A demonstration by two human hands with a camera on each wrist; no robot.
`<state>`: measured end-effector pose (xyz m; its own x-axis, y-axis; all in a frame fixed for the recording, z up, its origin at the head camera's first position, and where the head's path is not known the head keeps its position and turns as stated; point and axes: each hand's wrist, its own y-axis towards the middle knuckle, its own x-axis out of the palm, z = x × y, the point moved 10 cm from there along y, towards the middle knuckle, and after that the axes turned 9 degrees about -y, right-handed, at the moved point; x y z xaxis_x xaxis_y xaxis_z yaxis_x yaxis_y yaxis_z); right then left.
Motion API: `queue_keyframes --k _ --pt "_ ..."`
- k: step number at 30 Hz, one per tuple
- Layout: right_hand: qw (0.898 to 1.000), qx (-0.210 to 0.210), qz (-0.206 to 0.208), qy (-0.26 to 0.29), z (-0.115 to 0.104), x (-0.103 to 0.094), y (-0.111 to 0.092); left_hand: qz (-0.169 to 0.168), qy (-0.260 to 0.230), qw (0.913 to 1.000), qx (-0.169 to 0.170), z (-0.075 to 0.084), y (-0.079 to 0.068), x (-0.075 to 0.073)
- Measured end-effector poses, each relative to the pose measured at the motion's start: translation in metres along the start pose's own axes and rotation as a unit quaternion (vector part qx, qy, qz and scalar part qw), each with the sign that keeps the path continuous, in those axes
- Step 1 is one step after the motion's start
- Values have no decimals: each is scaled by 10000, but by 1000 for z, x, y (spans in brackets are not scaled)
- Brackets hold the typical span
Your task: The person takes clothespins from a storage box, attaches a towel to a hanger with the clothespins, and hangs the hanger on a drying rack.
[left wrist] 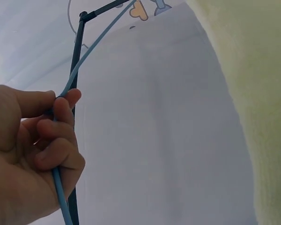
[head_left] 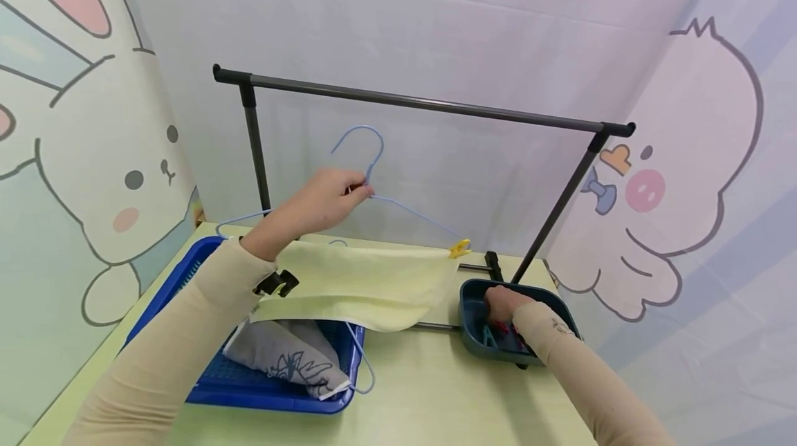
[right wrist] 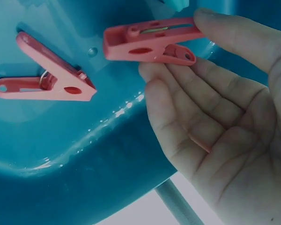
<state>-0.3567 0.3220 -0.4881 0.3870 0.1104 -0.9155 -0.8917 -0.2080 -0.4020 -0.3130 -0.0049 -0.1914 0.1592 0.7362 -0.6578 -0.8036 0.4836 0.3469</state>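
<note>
At centre, the left hand [head_left: 326,202] pinches a blue hanger [head_left: 416,211] with pale yellow cloth [head_left: 367,279]. Lower right, the right hand [head_left: 506,303] is inside a teal bin [head_left: 498,354]; a blue basket [head_left: 268,401] sits lower left.

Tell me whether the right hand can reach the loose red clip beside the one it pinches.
Likely yes: the loose red clip lies uncovered nearby in the bin, though the right hand pinches another red clip.

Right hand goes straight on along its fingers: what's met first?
Probably the bin's floor, touched first by the red clip the right hand pinches; depth is unclear.
</note>
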Motion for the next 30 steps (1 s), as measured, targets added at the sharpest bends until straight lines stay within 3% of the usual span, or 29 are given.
queue_keyframes --k 8,21,30 --pt "9996 107 -151 231 1 -1 -6 24 -66 10000 45 8 4 -1" --pt "9997 -105 71 217 -5 -11 -10 193 -410 9989 -69 8 14 -3" --pt "9995 -187 133 238 -5 -12 -12 333 -550 9979 30 19 19 -4"
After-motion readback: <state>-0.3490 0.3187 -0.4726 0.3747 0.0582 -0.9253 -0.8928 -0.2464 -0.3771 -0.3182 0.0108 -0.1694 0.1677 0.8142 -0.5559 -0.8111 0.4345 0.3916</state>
